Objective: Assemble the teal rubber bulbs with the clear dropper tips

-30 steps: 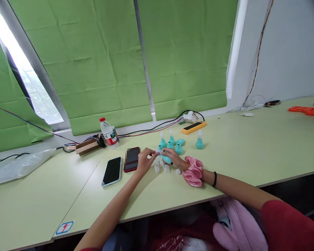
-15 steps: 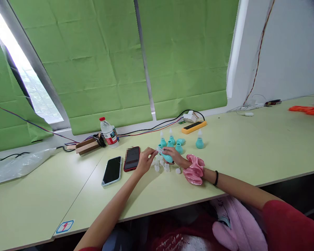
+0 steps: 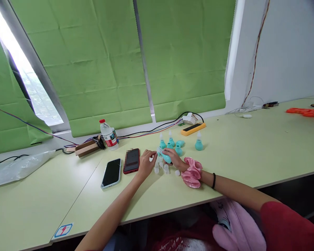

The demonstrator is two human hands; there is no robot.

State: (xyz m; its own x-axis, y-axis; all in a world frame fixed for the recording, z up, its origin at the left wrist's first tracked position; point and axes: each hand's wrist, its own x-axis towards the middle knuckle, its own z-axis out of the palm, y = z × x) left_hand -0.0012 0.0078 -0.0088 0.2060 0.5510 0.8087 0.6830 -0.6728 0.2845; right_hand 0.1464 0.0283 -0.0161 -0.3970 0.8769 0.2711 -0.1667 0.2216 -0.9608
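My right hand (image 3: 174, 157) is wrapped around a teal squeeze bulb (image 3: 166, 158), the kind used as a nasal aspirator, tilted with its mouth up and to the left. At that mouth is a clear plastic nozzle (image 3: 159, 150), pinched by the fingertips of my left hand (image 3: 147, 163); how far it sits in the bulb is too small to make out. Loose translucent plastic pieces (image 3: 166, 169) lie below my hands, with a small white cap (image 3: 177, 173) beside them. Behind stand several teal bulbs (image 3: 178, 150), some topped with clear nozzles. One nozzle-topped bulb (image 3: 199, 144) stands apart on the right.
Two phones, one white-edged (image 3: 112, 173) and one red-cased (image 3: 131, 161), lie left of my hands. A water bottle (image 3: 109, 135), an open cardboard box (image 3: 87, 148) and cables run along the back. A yellow power strip (image 3: 193, 129) and orange parts (image 3: 305, 112) lie right.
The camera view has shifted slightly. My left fingers have changed their bend a little at the nozzle; my right hand keeps its hold on the bulb.
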